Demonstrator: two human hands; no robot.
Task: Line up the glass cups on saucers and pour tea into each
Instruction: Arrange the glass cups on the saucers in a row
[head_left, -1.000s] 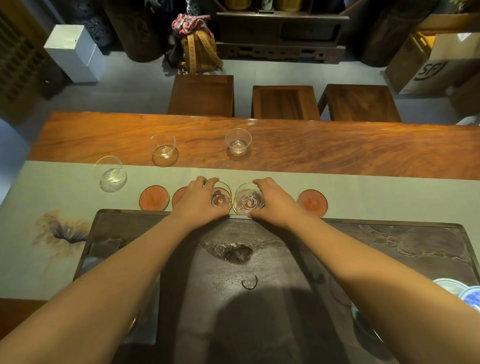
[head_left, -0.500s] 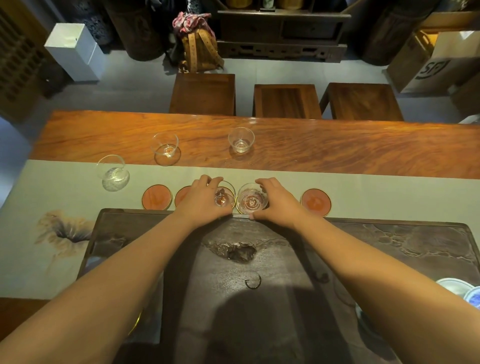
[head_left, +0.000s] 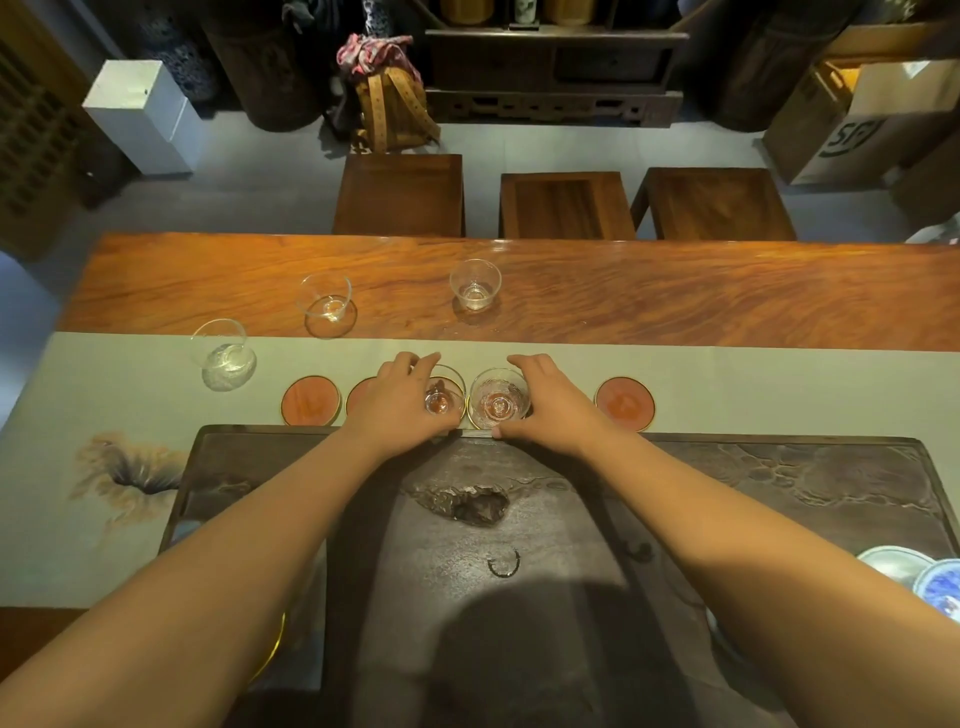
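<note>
A: Where are the hands?
B: Both at the desk's (head_left: 675, 296) middle. The left hand (head_left: 400, 400) curls round a glass cup (head_left: 442, 397); the right hand (head_left: 550, 402) curls round a second cup (head_left: 498, 399) just beside it at 3 o'clock.

A: On saucers?
B: Seemingly; gold rims show beneath both. Bare saucers lie at 9 o'clock (head_left: 310, 401) and 3 o'clock (head_left: 624, 402) of the hands.

A: Other cups?
B: Three stand apart: one at 10 o'clock on the cloth (head_left: 221, 351), two at 11 and 12 o'clock on the wood (head_left: 327, 301) (head_left: 475, 285).
</note>
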